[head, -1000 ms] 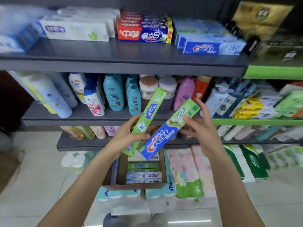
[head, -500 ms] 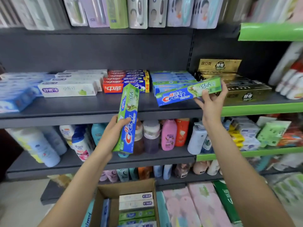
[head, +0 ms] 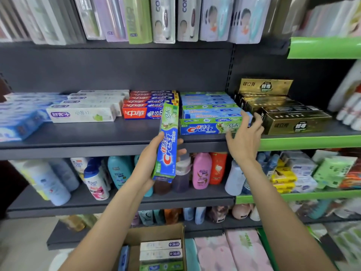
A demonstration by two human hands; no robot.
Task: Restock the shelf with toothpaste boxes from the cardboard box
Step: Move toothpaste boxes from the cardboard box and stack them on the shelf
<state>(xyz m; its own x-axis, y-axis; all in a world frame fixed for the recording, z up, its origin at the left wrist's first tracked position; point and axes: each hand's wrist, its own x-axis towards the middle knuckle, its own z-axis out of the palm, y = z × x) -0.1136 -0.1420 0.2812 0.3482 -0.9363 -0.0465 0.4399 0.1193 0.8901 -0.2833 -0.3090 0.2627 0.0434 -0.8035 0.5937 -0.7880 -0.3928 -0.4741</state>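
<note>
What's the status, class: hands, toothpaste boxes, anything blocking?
Left hand grips upright Crest box. Right hand open against shelved Crest box. Gold boxes alongside; nothing blocking.

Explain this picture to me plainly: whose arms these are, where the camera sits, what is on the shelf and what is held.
No machine here: a person wears a camera on the head, so you look down their own arms at a shop shelf. The left hand holds one green Crest box upright in its grip. The right hand, fingers relaxed, touches the end of a second Crest box lying flat on the shelf before a stack of the same kind. Red boxes lie to its left, gold boxes to its right. Below, a cardboard box holds more toothpaste.
</note>
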